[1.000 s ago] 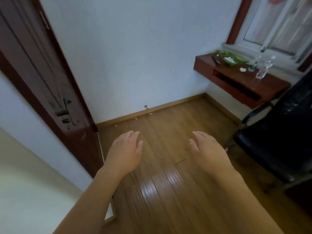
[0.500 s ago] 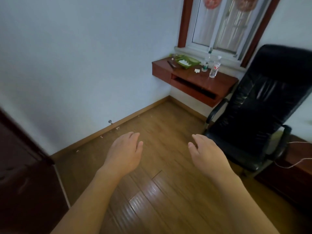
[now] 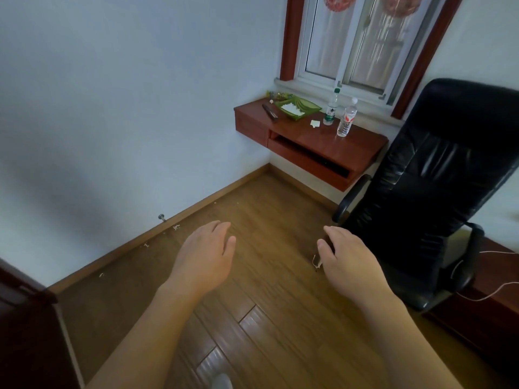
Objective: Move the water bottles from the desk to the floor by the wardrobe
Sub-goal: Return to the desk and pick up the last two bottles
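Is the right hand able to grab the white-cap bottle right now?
Probably not yet. The right hand hovers over the floor, well short of the white-capped bottle on the desk. The way looks free; the chair stands off to the right.

A home room: wall-mounted desk [image 3: 331, 138], black office chair [image 3: 438, 192], window [image 3: 362, 43], wooden floor [image 3: 266, 290].

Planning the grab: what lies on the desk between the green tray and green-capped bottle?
A small white paper scrap on the red-brown wooden desk, in the head view.
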A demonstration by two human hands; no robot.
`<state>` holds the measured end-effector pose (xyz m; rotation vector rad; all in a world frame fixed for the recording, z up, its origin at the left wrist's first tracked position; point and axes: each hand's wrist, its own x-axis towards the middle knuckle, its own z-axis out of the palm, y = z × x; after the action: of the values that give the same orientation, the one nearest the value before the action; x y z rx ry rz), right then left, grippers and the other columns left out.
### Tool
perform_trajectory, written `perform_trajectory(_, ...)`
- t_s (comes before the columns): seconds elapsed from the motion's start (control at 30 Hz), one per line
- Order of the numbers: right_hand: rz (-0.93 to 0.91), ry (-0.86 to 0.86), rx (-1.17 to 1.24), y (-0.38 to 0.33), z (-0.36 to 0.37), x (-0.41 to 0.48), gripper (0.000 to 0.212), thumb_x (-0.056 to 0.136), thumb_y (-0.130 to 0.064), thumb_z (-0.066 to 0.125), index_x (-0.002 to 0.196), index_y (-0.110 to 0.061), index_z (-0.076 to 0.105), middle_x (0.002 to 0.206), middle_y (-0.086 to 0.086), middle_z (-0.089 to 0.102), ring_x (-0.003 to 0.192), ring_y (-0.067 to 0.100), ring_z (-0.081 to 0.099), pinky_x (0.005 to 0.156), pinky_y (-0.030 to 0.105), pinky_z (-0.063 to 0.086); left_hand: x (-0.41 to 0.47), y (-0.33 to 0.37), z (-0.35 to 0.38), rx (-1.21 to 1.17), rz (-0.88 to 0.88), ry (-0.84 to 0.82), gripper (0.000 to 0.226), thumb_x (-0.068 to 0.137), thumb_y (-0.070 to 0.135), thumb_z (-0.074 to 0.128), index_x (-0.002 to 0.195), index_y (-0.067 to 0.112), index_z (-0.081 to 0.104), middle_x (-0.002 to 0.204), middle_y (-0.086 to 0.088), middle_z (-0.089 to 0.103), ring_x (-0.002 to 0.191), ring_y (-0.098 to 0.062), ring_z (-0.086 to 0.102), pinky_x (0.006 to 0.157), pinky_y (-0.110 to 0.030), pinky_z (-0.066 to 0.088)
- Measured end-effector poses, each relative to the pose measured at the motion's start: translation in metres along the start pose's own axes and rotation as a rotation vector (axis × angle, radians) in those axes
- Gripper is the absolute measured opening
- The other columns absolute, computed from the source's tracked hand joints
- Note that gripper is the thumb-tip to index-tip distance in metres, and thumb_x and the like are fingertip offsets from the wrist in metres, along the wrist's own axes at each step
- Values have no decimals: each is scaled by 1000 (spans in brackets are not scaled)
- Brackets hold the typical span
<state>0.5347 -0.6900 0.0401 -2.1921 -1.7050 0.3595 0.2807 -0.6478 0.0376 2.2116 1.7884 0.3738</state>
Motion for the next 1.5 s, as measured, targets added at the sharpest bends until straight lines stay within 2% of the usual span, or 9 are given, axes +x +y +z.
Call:
perform_trajectory(0.37,100,55,-43,-26,16,144,51,101,-43,38,147,-23,38,151,-4,43,139,13,37,112,33,30,180,-26,2,7,141,-16,50,102,45,29,149,27,33,153,5,37,141,-14,33,112,-34,30)
perform_trajectory(0.6,162,54,-52,-28,15,225,51,102,-44,35,149,-22,37,152,-4,40,140,13,35,114,33,28,285,-20,6,51,195,-59,51,101,48,29,148,31,32,154,7,36,140,-14,35,111,-33,32)
perform_trajectory(0.93,147,43,-50,25,11,373,55,102,-44,29,151,-19,33,155,-2,35,142,15,30,117,33,25,442,29,41,69,234,-78,51,101,47,31,149,31,32,155,7,35,142,-16,34,115,-35,32)
perform_trajectory(1.17,122,45,-64,59,-15,488,53,103,-41,31,149,-17,36,153,-1,39,139,17,35,115,34,28,550,74,58,54,222,-88,50,102,45,31,149,29,33,154,6,36,141,-15,34,114,-34,31)
perform_trajectory(1.37,168,29,-52,87,-27,572,54,102,-43,31,150,-18,35,152,0,39,139,17,35,116,35,29,637,103,69,33,241,-106,50,103,43,31,150,28,31,156,6,34,142,-15,32,116,-35,30)
perform_trajectory(1.5,243,34,-62,101,-28,633,54,102,-44,31,150,-19,33,154,0,37,140,18,34,116,39,29,706,118,83,7,315,-110,50,103,42,31,150,26,31,155,5,35,142,-16,32,116,-37,30)
